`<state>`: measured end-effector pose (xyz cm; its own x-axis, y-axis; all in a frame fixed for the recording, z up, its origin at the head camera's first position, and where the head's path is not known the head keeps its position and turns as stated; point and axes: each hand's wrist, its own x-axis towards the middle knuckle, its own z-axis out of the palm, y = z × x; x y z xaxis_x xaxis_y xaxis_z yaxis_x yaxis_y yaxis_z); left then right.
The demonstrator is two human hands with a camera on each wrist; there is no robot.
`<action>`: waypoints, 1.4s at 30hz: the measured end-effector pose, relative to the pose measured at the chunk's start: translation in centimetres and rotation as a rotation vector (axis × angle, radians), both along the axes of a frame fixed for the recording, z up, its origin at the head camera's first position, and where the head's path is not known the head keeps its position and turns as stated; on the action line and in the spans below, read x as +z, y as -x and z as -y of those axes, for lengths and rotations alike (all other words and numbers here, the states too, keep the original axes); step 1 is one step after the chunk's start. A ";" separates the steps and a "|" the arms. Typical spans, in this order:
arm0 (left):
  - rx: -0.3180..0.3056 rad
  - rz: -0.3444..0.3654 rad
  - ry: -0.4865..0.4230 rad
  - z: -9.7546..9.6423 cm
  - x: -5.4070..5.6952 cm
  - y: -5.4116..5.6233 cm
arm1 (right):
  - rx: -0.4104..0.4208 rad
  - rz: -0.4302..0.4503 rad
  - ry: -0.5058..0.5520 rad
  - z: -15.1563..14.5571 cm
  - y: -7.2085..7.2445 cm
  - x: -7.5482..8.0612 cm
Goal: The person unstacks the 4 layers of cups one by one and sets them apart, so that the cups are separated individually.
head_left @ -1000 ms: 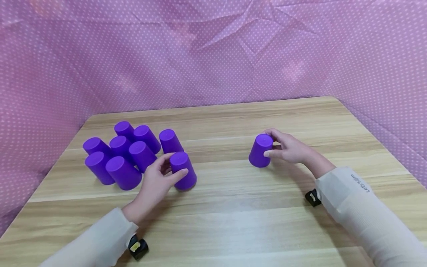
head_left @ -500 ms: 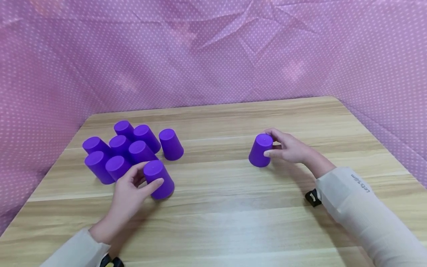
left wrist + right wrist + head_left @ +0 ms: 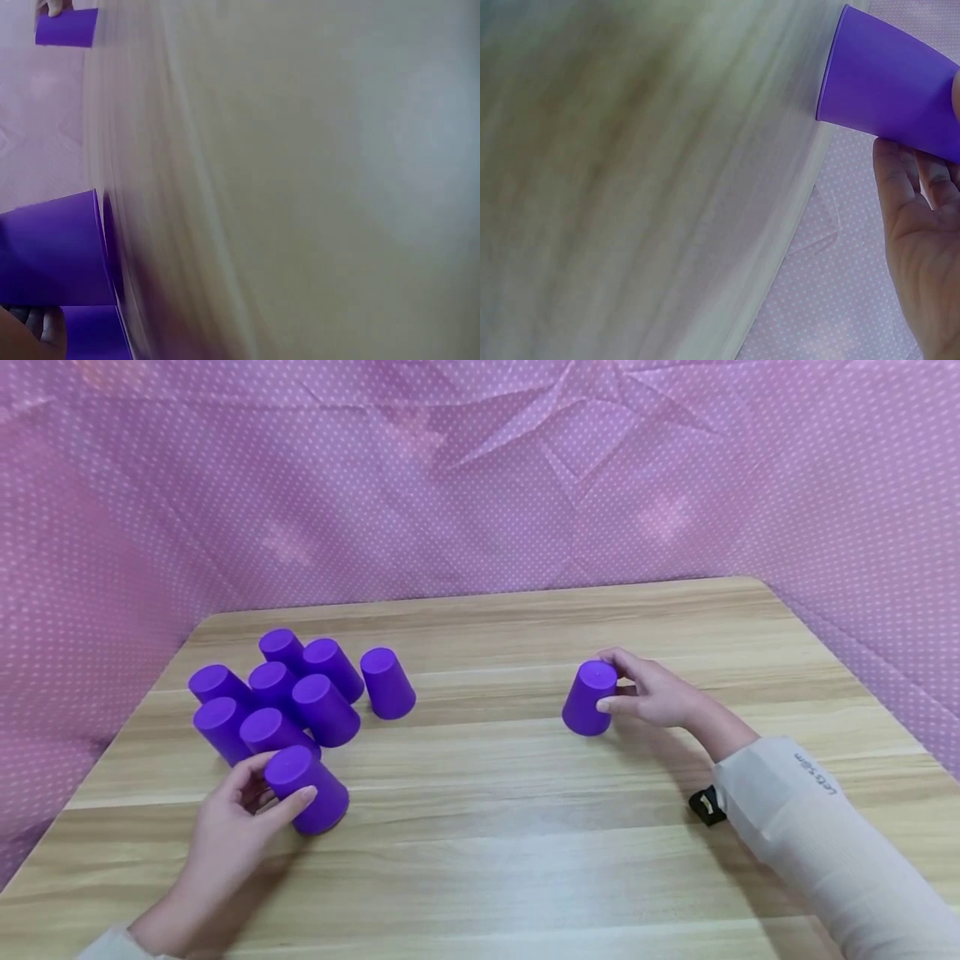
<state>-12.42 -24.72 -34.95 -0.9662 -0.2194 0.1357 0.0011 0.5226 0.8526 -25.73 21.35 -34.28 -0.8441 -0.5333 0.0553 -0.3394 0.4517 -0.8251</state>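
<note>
In the head view, my left hand [image 3: 232, 827] grips an upside-down purple cup [image 3: 318, 797] at the front of a cluster of matching cups. Thumb and fingers wrap its sides. The left wrist view has this cup [image 3: 52, 251] close to the wooden surface, with part of the hand [image 3: 26, 334] under it. Over on the right, my right hand [image 3: 652, 695] pinches another inverted purple cup [image 3: 585, 706] between thumb and fingers. Its rim faces the tabletop, and the right wrist view shows this cup [image 3: 889, 82] from the side with the fingers [image 3: 892, 176] against it.
Several more purple cups stand inverted at the left, among them a near-right one [image 3: 330, 714] and a slightly separate one [image 3: 390, 685]. They stand on a wood-grain table [image 3: 480, 860]. Pink dotted cloth [image 3: 480, 485] hangs behind and at both sides.
My left hand has moved left and toward me with its cup, from beside the separate cup to the cluster's front. The right hand and its cup have stayed in place.
</note>
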 end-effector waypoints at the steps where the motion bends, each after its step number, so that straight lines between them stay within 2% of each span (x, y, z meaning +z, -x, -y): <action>1: 0.010 -0.002 0.019 0.2 0.0 -0.2 | 0.001 -0.001 0.001 0.0 0.0 0.1; 8: 0.075 -0.015 0.069 2.0 0.0 -1.2 | 0.008 0.008 0.008 0.0 0.0 0.1; 16: 0.114 -0.021 0.066 3.4 0.1 -1.3 | 0.002 0.003 0.009 -0.1 -0.1 0.0; 22: 0.142 0.018 0.095 4.0 0.0 -0.9 | 0.006 0.001 0.011 -0.1 -0.1 -0.1; 26: 0.163 0.053 0.065 4.8 0.0 -0.3 | 0.010 0.002 0.016 -0.1 -0.1 -0.1; 31: 0.185 0.058 -0.020 5.8 0.0 0.3 | 0.010 0.004 0.021 0.0 -0.1 -0.2; 42: 0.192 0.108 -0.009 6.7 0.1 1.2 | 0.011 -0.001 0.020 -0.1 -0.1 -0.2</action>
<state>-13.63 -31.45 -34.83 -0.9152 -0.4017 0.0313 -0.1890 0.4966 0.8471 -25.61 21.43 -34.44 -0.8379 -0.5417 0.0664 -0.3449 0.4314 -0.8336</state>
